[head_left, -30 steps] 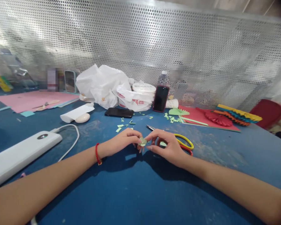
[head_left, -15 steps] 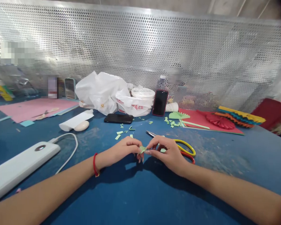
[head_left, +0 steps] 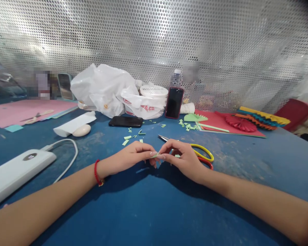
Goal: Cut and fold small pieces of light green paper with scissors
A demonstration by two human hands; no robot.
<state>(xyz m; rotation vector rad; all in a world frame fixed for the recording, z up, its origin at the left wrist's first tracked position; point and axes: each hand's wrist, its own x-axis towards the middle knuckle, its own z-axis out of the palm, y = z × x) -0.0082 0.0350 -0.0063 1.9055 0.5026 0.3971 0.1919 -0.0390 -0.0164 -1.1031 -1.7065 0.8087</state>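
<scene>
**Four fingertips on one small green paper** (head_left: 155,156)

From my remote seat, the nearest thing in view is the blue desk (head_left: 143,212), spreading toward me from both hands. The left hand (head_left: 135,155) has its thumb and forefinger pinched on the small green paper; the right hand (head_left: 186,157) pinches its other edge, the two sets of tips almost meeting. The piece sits between them, above the desk, with only a sliver showing past the nails, so I can't read its shape.

To work it well, I'd make the left pinch the anchor and let the right tips do the fine pressing, squeezing rather than pulling, since paper this small probably tears easily. Parting the thumbs a little would show me the edge before any hard press.

Partly hidden behind the right hand lie scissors (head_left: 164,138), blade ahead of the fingers; I'd hold those knuckles clear of them. Just beyond the left hand are green scraps (head_left: 127,137), best not brushed. Farther ahead of that hand lies a black phone (head_left: 125,121); ahead of the right, a green pleated fan (head_left: 195,117). A white plastic bag (head_left: 102,89) stands beyond the phone.
</scene>
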